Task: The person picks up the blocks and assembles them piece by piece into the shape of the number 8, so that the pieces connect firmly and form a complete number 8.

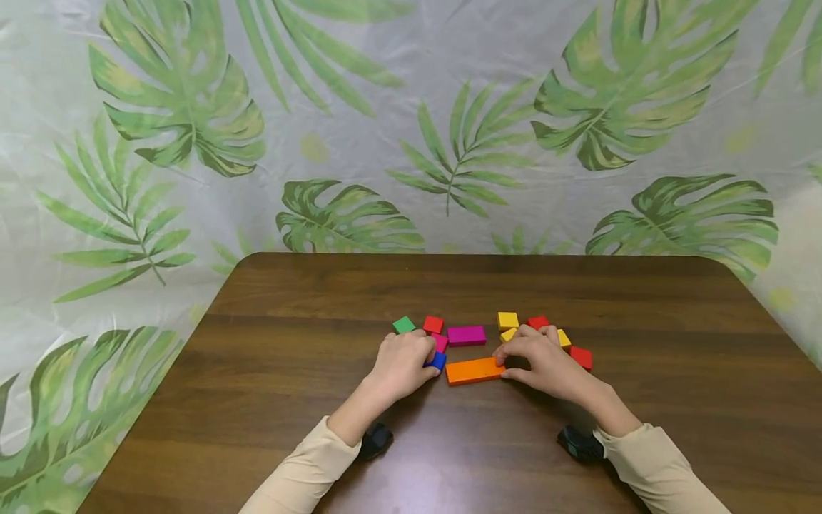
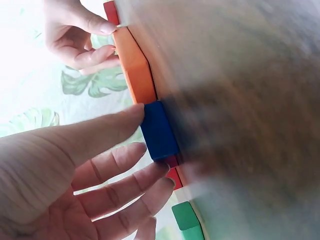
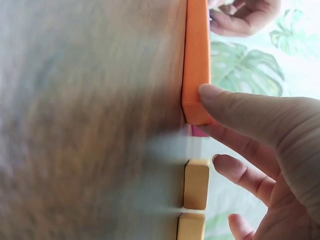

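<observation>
My left hand [image 1: 399, 363] pinches a small blue block [image 2: 159, 132] between thumb and fingers at the left of the group. A long flat orange block [image 1: 474, 371] lies on the table just right of the blue one. At its right end, my right hand [image 1: 542, 363] grips it with the thumb on the near side and the index finger behind. A pink block [image 1: 439, 343] shows partly beyond the left fingers. Behind the orange block lies a magenta block [image 1: 467, 335]. Yellow blocks [image 3: 196, 184] sit near the right fingers, partly hidden by that hand in the head view.
A green block [image 1: 404, 325] and a red block [image 1: 433, 325] lie at the back left. To the right are a yellow block [image 1: 507, 320] and another red block [image 1: 581, 358]. The brown wooden table [image 1: 321, 307] ends at a leaf-patterned curtain [image 1: 347, 128].
</observation>
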Demonstrator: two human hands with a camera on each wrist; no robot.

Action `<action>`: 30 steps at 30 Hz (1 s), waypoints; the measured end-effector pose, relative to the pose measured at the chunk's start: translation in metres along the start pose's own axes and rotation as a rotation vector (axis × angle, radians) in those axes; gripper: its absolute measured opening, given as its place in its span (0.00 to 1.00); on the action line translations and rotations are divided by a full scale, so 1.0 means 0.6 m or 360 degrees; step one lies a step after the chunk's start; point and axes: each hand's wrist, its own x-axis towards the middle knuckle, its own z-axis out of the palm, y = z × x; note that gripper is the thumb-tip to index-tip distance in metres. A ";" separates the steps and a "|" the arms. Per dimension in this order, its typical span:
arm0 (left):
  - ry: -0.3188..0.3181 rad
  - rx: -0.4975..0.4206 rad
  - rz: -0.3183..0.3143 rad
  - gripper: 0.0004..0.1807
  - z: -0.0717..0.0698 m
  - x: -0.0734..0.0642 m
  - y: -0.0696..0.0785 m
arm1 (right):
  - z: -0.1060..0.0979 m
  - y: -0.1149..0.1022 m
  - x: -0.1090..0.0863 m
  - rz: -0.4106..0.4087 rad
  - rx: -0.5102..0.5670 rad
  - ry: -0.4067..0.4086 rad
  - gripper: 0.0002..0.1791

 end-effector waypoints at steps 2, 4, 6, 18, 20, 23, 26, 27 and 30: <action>0.0002 0.0008 0.0001 0.21 0.001 0.001 0.000 | 0.000 -0.002 -0.001 -0.0019 -0.0003 0.0008 0.10; 0.0006 0.0011 0.0005 0.22 0.002 0.001 0.000 | 0.001 -0.006 -0.002 -0.0037 -0.0010 0.0014 0.10; 0.0016 0.0017 0.0012 0.22 0.004 0.002 0.000 | 0.001 -0.009 -0.003 -0.0052 -0.0023 0.0018 0.11; 0.0038 -0.0047 0.0134 0.14 0.006 0.002 -0.007 | 0.004 -0.034 -0.013 -0.0036 0.0009 -0.0062 0.09; 0.0012 -0.0072 0.0194 0.14 0.005 0.000 -0.014 | 0.005 -0.037 -0.017 -0.0043 0.0011 -0.0069 0.09; -0.0024 -0.0093 0.0294 0.12 0.001 -0.002 -0.024 | 0.006 -0.041 -0.021 -0.0050 0.0016 -0.0071 0.09; -0.0044 -0.0115 0.0392 0.10 -0.004 -0.002 -0.032 | 0.006 -0.044 -0.023 -0.0047 0.0013 -0.0068 0.09; -0.0055 -0.0128 0.0418 0.08 -0.007 -0.002 -0.033 | 0.005 -0.045 -0.023 -0.0045 0.0011 -0.0070 0.09; -0.0096 -0.0161 0.0470 0.06 -0.012 -0.001 -0.037 | 0.003 -0.048 -0.024 -0.0037 0.0005 -0.0081 0.09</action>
